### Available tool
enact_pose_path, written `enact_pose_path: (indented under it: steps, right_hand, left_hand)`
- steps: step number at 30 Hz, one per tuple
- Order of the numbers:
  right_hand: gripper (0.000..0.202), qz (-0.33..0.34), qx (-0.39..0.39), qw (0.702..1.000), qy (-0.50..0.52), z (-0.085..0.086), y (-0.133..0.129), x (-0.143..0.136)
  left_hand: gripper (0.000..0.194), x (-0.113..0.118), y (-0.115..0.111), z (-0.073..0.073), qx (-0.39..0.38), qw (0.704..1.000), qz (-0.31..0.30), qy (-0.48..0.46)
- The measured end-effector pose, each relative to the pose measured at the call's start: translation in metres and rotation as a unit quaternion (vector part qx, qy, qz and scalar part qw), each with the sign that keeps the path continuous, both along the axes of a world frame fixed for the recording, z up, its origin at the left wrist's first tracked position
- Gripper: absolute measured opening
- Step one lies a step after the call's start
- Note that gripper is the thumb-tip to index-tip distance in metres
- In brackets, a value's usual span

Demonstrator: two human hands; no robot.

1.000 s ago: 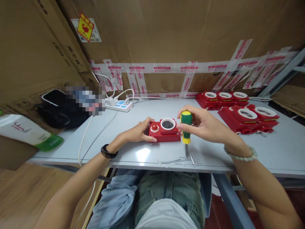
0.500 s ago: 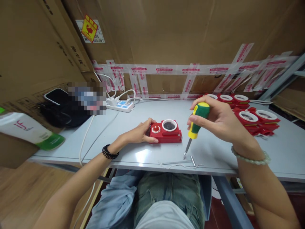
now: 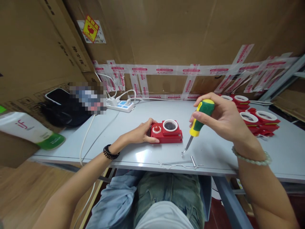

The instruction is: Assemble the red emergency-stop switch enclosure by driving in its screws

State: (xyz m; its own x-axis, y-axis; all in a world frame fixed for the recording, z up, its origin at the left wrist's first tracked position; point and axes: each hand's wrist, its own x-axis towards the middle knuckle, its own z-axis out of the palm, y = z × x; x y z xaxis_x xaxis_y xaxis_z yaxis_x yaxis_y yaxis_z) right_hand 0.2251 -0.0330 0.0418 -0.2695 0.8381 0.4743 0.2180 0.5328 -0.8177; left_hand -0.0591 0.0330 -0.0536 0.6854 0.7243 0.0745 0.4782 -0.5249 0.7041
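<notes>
My left hand [image 3: 143, 132] grips the left end of a red box-shaped device [image 3: 166, 137], which lies on the table and has a white-ringed round window and a red knob on top. In my right hand [image 3: 220, 119] is a screwdriver [image 3: 202, 116] with a green and yellow handle, its shaft slanting down to the left. A small shiny metal piece, perhaps a screw, shows at the screwdriver's tip [image 3: 183, 153], just above the tabletop. Below it, close to the front edge, lies a T-shaped metal rod [image 3: 193, 161] with a thin white string along it.
Several similar red devices [image 3: 259, 119] stand at the right back. A white power strip [image 3: 121, 105] with plugs and a phone [image 3: 57, 96] are at the left. A white-green tube [image 3: 30, 130] lies at the left edge. A taped cardboard box [image 3: 166, 38] walls the back.
My right hand has shifted slightly right, and the screwdriver leans more, its tip a little further left and up. My left hand still holds the red device in place.
</notes>
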Motion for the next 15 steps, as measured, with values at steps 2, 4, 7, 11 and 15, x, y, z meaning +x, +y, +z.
enact_pose_path:
  steps: [2, 4, 7, 11, 15]
  right_hand:
    - [0.031, -0.015, 0.008, 1.0, 0.003, 0.0003, -0.0006, -0.0013]
    - [0.031, -0.024, 0.007, 1.0, 0.007, 0.0001, -0.0008, -0.0029]
    - [0.03, -0.02, 0.002, 1.0, -0.001, -0.0004, -0.001, -0.0048]
    - [0.03, -0.029, 0.001, 0.999, 0.025, 0.0003, -0.0018, -0.0054]
    - [0.029, -0.036, 0.018, 0.998, 0.049, 0.0015, -0.001, -0.0072]
  left_hand:
    - [0.068, -0.0001, 0.0001, 0.0001, 0.0, 1.0, -0.001, 0.003]
    - [0.067, -0.0001, 0.0002, 0.0001, -0.002, 1.0, -0.002, 0.005]
    - [0.067, -0.0002, 0.0002, 0.0, 0.0, 1.0, -0.001, 0.005]
    - [0.067, -0.0004, 0.0, 0.0002, 0.002, 1.0, 0.001, 0.008]
    - [0.068, 0.0014, -0.0013, -0.0001, 0.003, 1.0, 0.003, 0.007]
